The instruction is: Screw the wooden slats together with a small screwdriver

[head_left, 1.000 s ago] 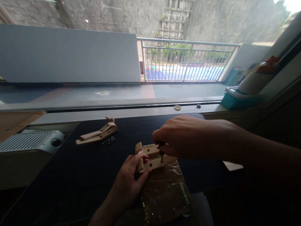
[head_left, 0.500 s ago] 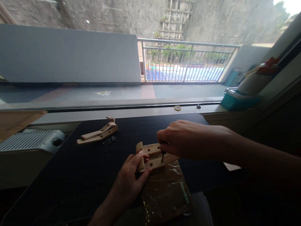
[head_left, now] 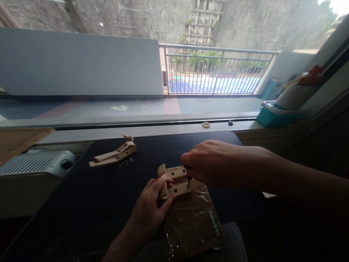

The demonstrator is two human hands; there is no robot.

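Note:
My left hand (head_left: 154,203) grips the curved left end of a pale wooden frame (head_left: 180,187), made of two curved strips with dark holes. My right hand (head_left: 205,162) is closed around a screwdriver (head_left: 188,182), most of its handle hidden in the fist. The shaft points down, and its tip meets a hole in the nearer strip. Under the frame lies a brown board in clear plastic wrap (head_left: 192,222), jutting over the table's near edge. Two more curved wooden strips (head_left: 116,153) rest at the back left, with several screws (head_left: 127,163) beside them.
The black table (head_left: 81,203) stands against a window sill (head_left: 177,127). On the sill are a yellow tape roll (head_left: 206,124), a small dark object (head_left: 230,123) and a teal box (head_left: 275,115). A ridged white unit (head_left: 40,162) and cardboard (head_left: 24,140) are at the left.
My right fist has turned and shifted very slightly around the screwdriver, whose tip stays at the same hole. The left hand and the wooden frame have stayed put.

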